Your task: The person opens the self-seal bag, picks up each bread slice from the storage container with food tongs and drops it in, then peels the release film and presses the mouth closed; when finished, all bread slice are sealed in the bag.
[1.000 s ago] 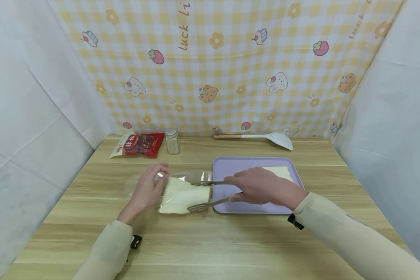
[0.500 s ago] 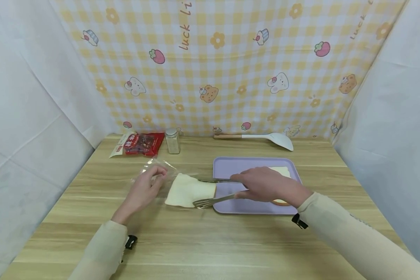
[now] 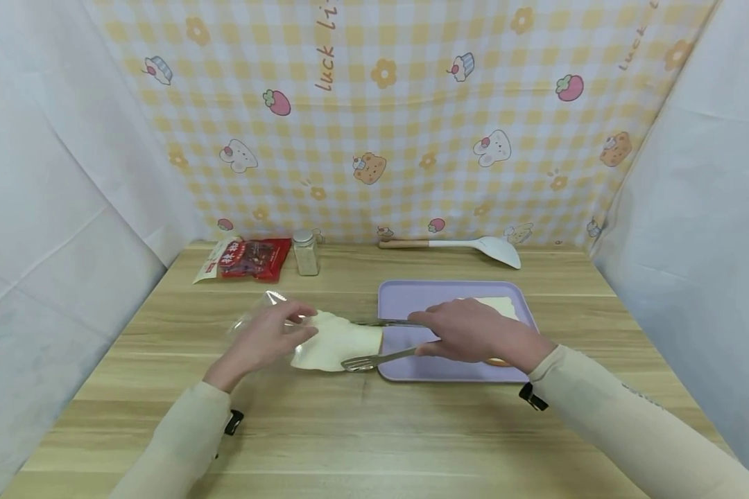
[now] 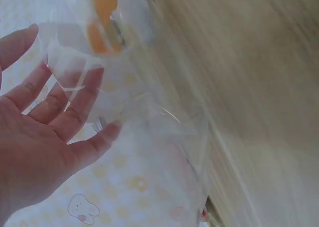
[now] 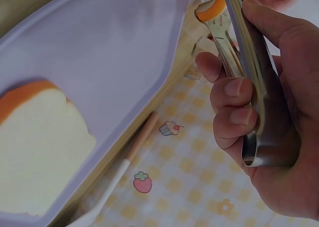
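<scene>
My right hand (image 3: 468,329) grips metal tongs (image 3: 392,356), whose two arms hold a bread slice (image 3: 337,341) by its far and near sides. The right wrist view shows the fingers curled round the tongs (image 5: 266,122). The slice's right end reaches the tray's left rim. My left hand (image 3: 268,339) is at the slice's left end, thumb and fingers spread apart. A clear plastic bag (image 4: 169,137) spreads around the left fingers, and the slice's orange crust (image 4: 103,18) shows through it.
A lilac tray (image 3: 406,294) bears another bread slice (image 5: 45,152), partly hidden by my right hand in the head view. Behind stand a red snack packet (image 3: 256,258) and a glass shaker jar (image 3: 306,255). A white spatula (image 3: 496,249) with a wooden handle lies behind the tray.
The tongs and the slice have shifted slightly right, and the plastic has slid back off the slice. My left hand drew back leftward, then came right again to the slice's end, fingers spreading.
</scene>
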Motion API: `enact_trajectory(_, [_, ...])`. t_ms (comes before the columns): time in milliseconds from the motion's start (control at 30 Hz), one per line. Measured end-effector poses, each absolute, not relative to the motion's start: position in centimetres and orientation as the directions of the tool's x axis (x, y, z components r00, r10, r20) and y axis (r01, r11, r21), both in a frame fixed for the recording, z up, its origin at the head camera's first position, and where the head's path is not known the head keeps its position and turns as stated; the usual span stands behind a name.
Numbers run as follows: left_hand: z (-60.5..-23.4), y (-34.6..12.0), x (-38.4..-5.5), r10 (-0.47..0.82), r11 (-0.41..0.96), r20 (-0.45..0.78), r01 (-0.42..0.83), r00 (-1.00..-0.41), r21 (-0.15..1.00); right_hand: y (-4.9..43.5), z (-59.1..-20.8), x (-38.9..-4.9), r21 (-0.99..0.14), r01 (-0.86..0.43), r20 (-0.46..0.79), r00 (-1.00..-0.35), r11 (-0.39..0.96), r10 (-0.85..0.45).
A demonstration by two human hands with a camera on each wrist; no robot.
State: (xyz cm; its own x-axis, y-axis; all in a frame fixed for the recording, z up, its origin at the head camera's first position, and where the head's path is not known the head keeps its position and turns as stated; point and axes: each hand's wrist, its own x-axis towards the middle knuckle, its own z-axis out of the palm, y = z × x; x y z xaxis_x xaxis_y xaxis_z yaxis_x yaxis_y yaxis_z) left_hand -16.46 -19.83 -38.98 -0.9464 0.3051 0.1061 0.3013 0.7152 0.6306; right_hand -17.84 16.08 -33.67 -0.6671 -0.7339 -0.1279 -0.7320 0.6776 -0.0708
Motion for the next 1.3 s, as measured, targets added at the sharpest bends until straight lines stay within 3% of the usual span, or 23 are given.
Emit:
enact_trajectory(367, [-38.7, -18.6, -16.8, 0.314, 0.797, 0.126, 0.333, -0.941, 0.504, 16.0, -33.6, -17.6, -0.056, -0.734, -0.121, -0.668, 0.677, -0.734])
enact_trajectory(733, [-38.7, -18.1, -16.6, 0.108, 0.729, 0.208, 0.22, -0.972, 0.648, 15.4, -33.7, -17.3, -0.022, -0.76, -0.108, -0.644, 0.65, -0.757])
enact_trajectory(967, [-39.4, -18.1, -16.5, 0.146, 0.688, 0.242, 0.274, -0.959, 0.672, 15.1, -33.8, -17.5, -0.018, -0.789, -0.091, -0.61, 0.614, -0.787])
enact_trajectory(1300, [-39.2, -18.7, -16.5, 0.173, 0.712, 0.18, 0.249, -0.968, 0.656, 15.2, -33.5, -17.5, -0.029, -0.76, -0.115, -0.643, 0.65, -0.757])
